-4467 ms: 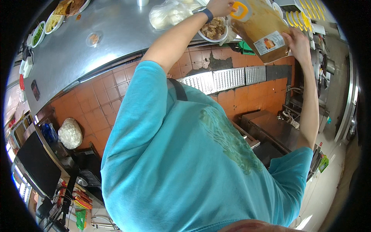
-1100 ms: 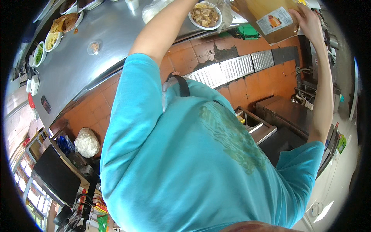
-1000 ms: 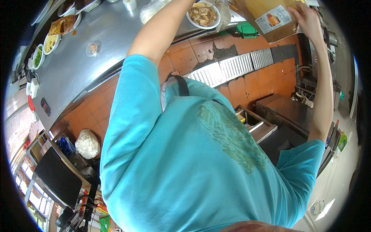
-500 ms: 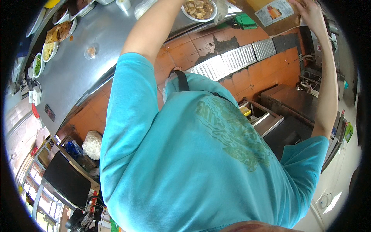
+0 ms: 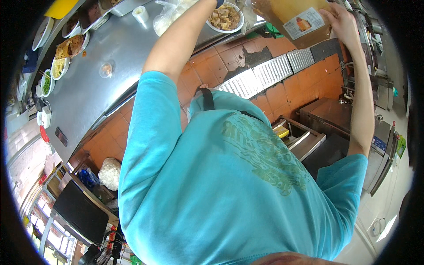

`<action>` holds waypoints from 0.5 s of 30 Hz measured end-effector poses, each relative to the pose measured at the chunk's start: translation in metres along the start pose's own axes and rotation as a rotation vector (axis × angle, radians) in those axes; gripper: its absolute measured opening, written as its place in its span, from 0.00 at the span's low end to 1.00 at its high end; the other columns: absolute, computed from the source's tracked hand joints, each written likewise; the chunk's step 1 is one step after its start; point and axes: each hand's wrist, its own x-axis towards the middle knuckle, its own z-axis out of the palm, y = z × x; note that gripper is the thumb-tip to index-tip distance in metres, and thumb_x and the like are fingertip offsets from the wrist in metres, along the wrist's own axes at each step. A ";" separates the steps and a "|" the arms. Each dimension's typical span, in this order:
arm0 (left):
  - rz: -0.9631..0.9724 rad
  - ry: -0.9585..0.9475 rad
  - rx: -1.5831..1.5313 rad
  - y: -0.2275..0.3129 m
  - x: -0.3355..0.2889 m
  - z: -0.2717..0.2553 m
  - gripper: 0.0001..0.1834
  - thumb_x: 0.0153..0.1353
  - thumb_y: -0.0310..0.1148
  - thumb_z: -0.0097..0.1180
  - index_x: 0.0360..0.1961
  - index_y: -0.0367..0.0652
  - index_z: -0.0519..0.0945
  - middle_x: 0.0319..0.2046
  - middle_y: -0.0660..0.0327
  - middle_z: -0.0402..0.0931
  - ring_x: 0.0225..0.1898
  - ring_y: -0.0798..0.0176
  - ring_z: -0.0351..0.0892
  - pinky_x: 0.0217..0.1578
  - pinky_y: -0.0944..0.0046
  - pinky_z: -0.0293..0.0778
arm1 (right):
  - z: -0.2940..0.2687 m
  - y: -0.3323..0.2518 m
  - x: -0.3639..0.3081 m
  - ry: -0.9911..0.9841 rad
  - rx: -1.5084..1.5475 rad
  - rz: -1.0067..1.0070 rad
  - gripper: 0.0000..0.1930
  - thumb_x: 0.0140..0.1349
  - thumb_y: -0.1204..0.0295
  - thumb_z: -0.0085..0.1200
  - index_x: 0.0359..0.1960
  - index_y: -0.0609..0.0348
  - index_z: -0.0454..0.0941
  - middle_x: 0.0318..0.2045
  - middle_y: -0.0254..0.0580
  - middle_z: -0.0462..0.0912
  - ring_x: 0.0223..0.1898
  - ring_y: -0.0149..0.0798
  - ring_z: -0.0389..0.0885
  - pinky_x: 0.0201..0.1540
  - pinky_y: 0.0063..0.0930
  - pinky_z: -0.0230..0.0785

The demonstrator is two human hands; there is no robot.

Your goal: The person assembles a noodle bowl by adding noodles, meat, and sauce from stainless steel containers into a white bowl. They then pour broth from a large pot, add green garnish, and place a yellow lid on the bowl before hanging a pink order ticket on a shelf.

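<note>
High on the right, my right hand (image 5: 342, 24) grips a large translucent jug (image 5: 271, 11) of amber liquid with a white picture label. The jug lies tilted, its narrower end toward the left. Beside that end stands a white bowl (image 5: 242, 20) filled with sliced brownish food (image 5: 224, 17), at the counter's edge. My left forearm (image 5: 181, 39) reaches up over the counter to the bowl's left. The hand itself is cut off by the upper edge, with only something dark blue showing at the wrist.
The steel counter (image 5: 95, 95) carries a plastic bag (image 5: 170, 20), a white cup (image 5: 140, 14), a small clear container (image 5: 106, 70) and a phone (image 5: 61, 136). Bowls of greens (image 5: 47, 82) and yellow food (image 5: 58, 68) line its far left. Below are orange floor tiles (image 5: 265, 104) and a metal grate (image 5: 274, 70).
The jug and my right hand have shifted left, bringing the jug nearer the bowl. The whole view has moved slightly, showing more of the counter's top.
</note>
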 end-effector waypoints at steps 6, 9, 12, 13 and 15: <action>-0.038 -0.019 0.014 0.010 -0.007 0.010 0.09 0.57 0.31 0.61 0.38 0.40 0.82 0.33 0.48 0.81 0.36 0.48 0.82 0.39 0.56 0.75 | 0.052 0.029 -0.053 0.092 0.016 0.075 0.15 0.63 0.65 0.62 0.46 0.62 0.81 0.32 0.45 0.84 0.31 0.36 0.82 0.36 0.28 0.74; -0.009 -0.063 -0.047 0.012 -0.006 0.024 0.09 0.59 0.32 0.59 0.39 0.40 0.81 0.33 0.49 0.81 0.37 0.47 0.82 0.38 0.55 0.75 | 0.077 0.025 -0.088 0.158 0.135 0.217 0.13 0.62 0.64 0.61 0.42 0.61 0.83 0.32 0.48 0.84 0.33 0.44 0.85 0.36 0.35 0.75; -0.042 -0.109 -0.148 0.017 0.002 0.041 0.09 0.61 0.30 0.55 0.41 0.42 0.80 0.34 0.50 0.82 0.36 0.48 0.82 0.38 0.55 0.75 | 0.110 0.017 -0.120 0.299 0.264 0.335 0.12 0.63 0.65 0.61 0.41 0.60 0.83 0.33 0.47 0.83 0.34 0.42 0.84 0.36 0.34 0.74; -0.081 -0.142 -0.170 0.020 0.007 0.047 0.09 0.61 0.30 0.54 0.42 0.42 0.80 0.34 0.50 0.82 0.36 0.49 0.82 0.38 0.56 0.75 | 0.119 0.017 -0.130 0.287 0.278 0.390 0.12 0.63 0.65 0.61 0.41 0.60 0.83 0.33 0.46 0.83 0.33 0.42 0.83 0.36 0.33 0.73; 0.010 -0.159 -0.062 0.028 0.009 0.052 0.09 0.59 0.29 0.54 0.40 0.42 0.81 0.30 0.51 0.81 0.34 0.53 0.82 0.37 0.57 0.74 | 0.137 0.016 -0.149 0.253 0.298 0.518 0.11 0.63 0.65 0.61 0.41 0.60 0.83 0.33 0.45 0.83 0.33 0.41 0.82 0.37 0.32 0.73</action>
